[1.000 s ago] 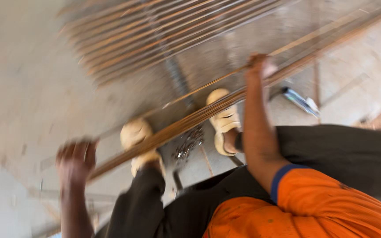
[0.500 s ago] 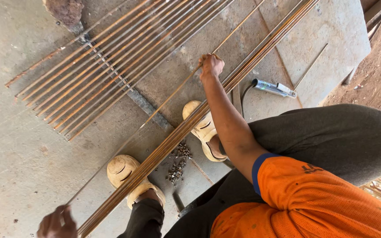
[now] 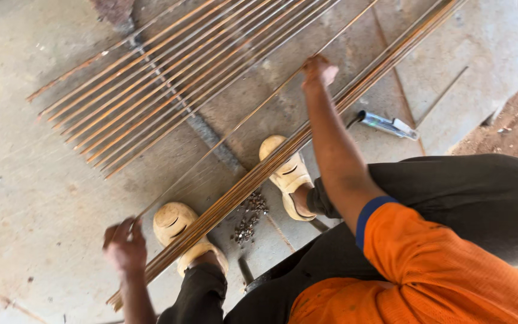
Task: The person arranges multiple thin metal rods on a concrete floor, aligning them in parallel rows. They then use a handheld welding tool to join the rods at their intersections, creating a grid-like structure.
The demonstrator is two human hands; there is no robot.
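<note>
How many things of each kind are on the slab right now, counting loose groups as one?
Single rod held in both hands: 1
Bundle of rusty rods: 1
Row of spread rods: 1
Tan clogs: 2
Silver tube-shaped tool: 1
Pile of small dark metal bits: 1
Hands, left hand and right hand: 2
Total: 9

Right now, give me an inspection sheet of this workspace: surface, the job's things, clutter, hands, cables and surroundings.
Surface: grey concrete slab, dusty.
Job's things: single thin steel rod lifted between both hands; rusty rod bundle lying over the yellow clogs; row of spread rods beyond.
Clutter: small pile of metal bits; silver tube-shaped tool.
Hands: left hand and right hand each grip the single rod.
Cables: nothing seen.
Surroundings: bare red soil past the slab edge.
</note>
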